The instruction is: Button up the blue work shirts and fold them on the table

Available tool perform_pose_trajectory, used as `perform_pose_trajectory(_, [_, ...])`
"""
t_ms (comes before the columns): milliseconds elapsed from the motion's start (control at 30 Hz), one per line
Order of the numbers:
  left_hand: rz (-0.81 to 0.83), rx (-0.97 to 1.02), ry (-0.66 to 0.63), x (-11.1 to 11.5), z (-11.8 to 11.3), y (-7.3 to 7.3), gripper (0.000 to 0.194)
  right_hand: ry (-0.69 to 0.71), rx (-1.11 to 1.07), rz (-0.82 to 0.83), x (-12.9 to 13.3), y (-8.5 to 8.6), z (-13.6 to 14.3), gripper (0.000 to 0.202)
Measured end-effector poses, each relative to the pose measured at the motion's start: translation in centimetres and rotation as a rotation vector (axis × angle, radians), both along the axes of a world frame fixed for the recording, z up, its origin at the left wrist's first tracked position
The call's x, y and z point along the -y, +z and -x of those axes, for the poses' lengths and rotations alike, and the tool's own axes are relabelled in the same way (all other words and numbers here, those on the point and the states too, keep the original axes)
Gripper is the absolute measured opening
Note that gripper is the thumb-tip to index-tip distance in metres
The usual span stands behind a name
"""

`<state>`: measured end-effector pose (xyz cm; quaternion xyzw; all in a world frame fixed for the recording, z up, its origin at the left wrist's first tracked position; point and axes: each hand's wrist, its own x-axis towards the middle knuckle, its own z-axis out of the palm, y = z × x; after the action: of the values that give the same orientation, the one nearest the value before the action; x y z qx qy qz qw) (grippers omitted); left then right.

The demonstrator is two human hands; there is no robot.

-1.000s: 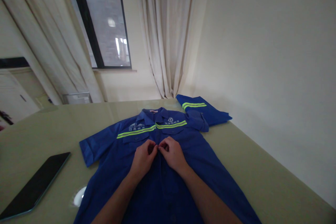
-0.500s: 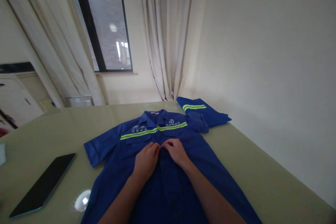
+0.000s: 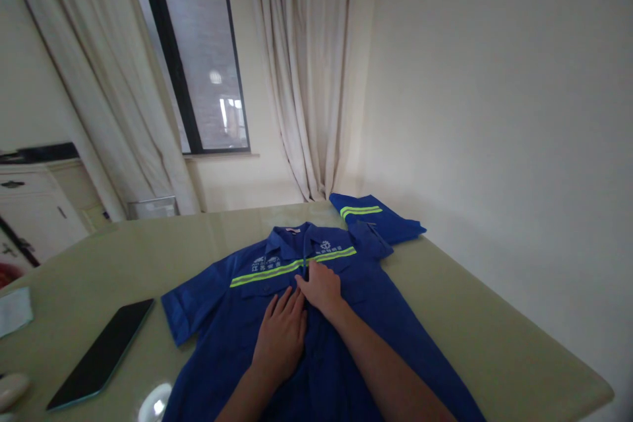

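Note:
A blue short-sleeved work shirt (image 3: 222,330) lies spread face up, its collar away from me. A yellow-green reflective stripe (image 3: 267,275) crosses its chest, with pale lettering above. My left hand (image 3: 281,336) rests flat on the shirt front, fingers stretched out just left of the button placket. Closed in a pinch, my right hand (image 3: 321,285) holds the placket edge just below the stripe, lifting a narrow fold of cloth. The buttons under my fingers are hidden.
Behind the right sleeve lies a folded blue garment (image 3: 395,227) with a similar stripe. On the glossy table (image 3: 475,330), a dark tablet-like slab (image 3: 103,353) lies left of the shirt. A pale cloth or paper (image 3: 14,312) and a whitish rounded object (image 3: 12,388) sit at the left edge.
My hands were together, both pinching at the placket. The left has flattened onto the shirt, while the right has moved up the placket toward the stripe. The view has tilted up slightly.

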<state>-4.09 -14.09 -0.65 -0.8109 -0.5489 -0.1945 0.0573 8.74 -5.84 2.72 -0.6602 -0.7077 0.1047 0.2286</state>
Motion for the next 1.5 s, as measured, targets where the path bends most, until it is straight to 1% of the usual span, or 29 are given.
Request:
perform_pose_trajectory(67, [0.014,0.022,0.021,0.7,0.2,0.4,0.049,0.029,-0.062,-0.028,-0.3,-0.4,0.0,0.016])
perform_pose_trajectory(133, [0.055,0.050,0.060,0.2,0.3,1.2,0.047,0.067,-0.177,-0.054,-0.6,-1.1,-0.3,0.014])
perform_pose_trajectory(167, [0.083,0.072,0.087,-0.5,0.3,1.6,0.045,0.080,-0.232,-0.062,-0.7,-1.4,-0.6,0.014])
perform_pose_trajectory(233, [0.126,0.125,0.144,-2.7,0.1,2.4,0.039,0.088,-0.318,-0.071,-1.0,-1.8,-1.1,0.012])
perform_pose_trajectory(300, [0.142,0.179,0.183,-5.1,-0.2,2.8,0.033,0.088,-0.357,-0.072,-1.3,-2.1,-1.5,0.010])
perform_pose_trajectory(367, [0.135,0.221,0.192,-7.0,-0.4,2.6,0.027,0.089,-0.413,-0.085,-1.4,-2.3,-1.7,0.011])
perform_pose_trajectory(467, [0.121,0.315,0.159,-8.3,-0.3,1.8,0.020,0.094,-0.546,-0.127,-1.4,-2.5,-1.6,0.012])
perform_pose_trajectory(533, [0.106,0.391,0.127,-8.4,0.1,1.4,0.019,0.108,-0.587,-0.148,-1.3,-2.6,-1.4,0.014])
perform_pose_trajectory(667, [0.081,0.505,0.079,-8.4,0.9,1.1,0.018,0.154,-0.506,-0.139,-0.9,-2.2,-1.0,0.015])
perform_pose_trajectory(767, [0.079,0.545,0.052,-8.4,1.0,1.1,0.018,0.144,-0.470,-0.136,-0.5,-1.7,-0.8,0.015])
perform_pose_trajectory(833, [0.080,0.561,0.059,-8.3,0.9,1.2,0.017,0.147,-0.465,-0.124,-0.3,-1.3,-0.9,0.015])
perform_pose_trajectory(933, [0.080,0.577,0.115,-8.1,0.8,1.2,0.014,0.221,-0.502,-0.084,0.0,-1.0,-1.0,0.016])
perform_pose_trajectory(1000, [0.086,0.576,0.133,-8.0,0.8,1.2,0.015,0.276,-0.567,-0.031,0.1,-1.1,-1.0,0.025])
perform_pose_trajectory(1067, [0.100,0.565,0.120,-8.1,0.8,1.2,0.016,0.294,-0.640,0.017,0.1,-1.3,-1.0,0.030])
perform_pose_trajectory(1133, [0.115,0.556,0.093,-8.1,0.7,1.1,0.018,0.282,-0.664,0.026,-0.1,-1.6,-0.9,0.025])
perform_pose_trajectory(1267, [0.133,0.556,0.054,-8.2,0.5,0.8,0.020,0.233,-0.576,-0.038,-0.3,-1.8,-0.8,0.019])
perform_pose_trajectory(1400, [0.119,0.533,0.103,-8.3,0.2,0.6,0.025,0.224,-0.545,-0.044,-0.2,-1.6,-0.8,0.014])
perform_pose_trajectory(1500, [0.103,0.506,0.120,-8.3,0.1,0.6,0.022,0.217,-0.516,-0.039,-0.3,-1.7,-0.9,0.012])
